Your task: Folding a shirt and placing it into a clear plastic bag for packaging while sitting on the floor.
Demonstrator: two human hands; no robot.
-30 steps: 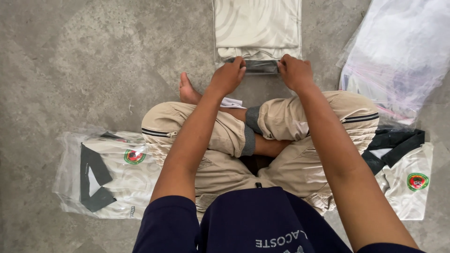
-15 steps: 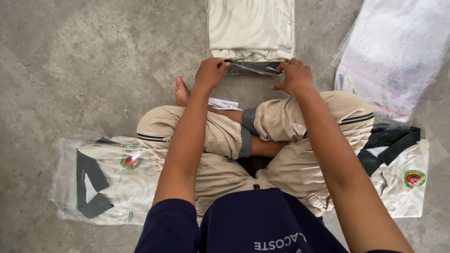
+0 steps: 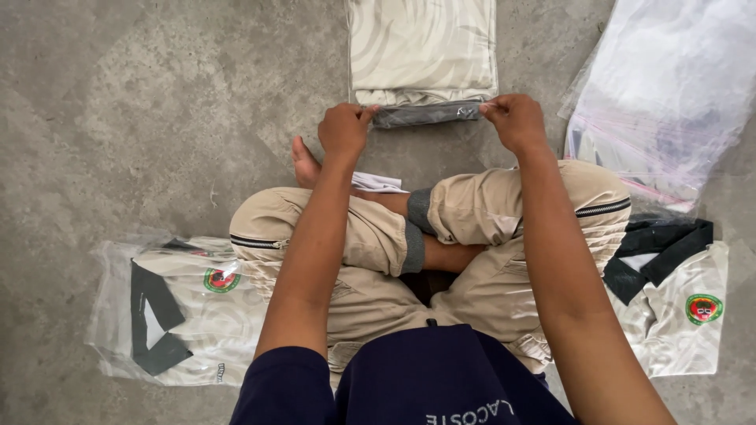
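The folded cream garment in its clear plastic bag (image 3: 424, 51) lay flat on the concrete floor (image 3: 142, 102) at twelve o'clock from the seated person, just beyond the crossed legs. Its near edge, a grey flap (image 3: 425, 115), was pinched at both corners: the left hand (image 3: 344, 130) was closed on the flap's left end, the right hand (image 3: 516, 122) closed on its right end, fingers curled tight. Judged light, soft and limp, with a slippery film; best taken by the flap corners or supported flat from beneath, since one-point lifting would likely let it sag. At eight o'clock lay a bagged cream shirt with dark collar (image 3: 169, 311); at four o'clock an unbagged shirt (image 3: 677, 303); at two o'clock a heap of empty clear bags (image 3: 669, 86).
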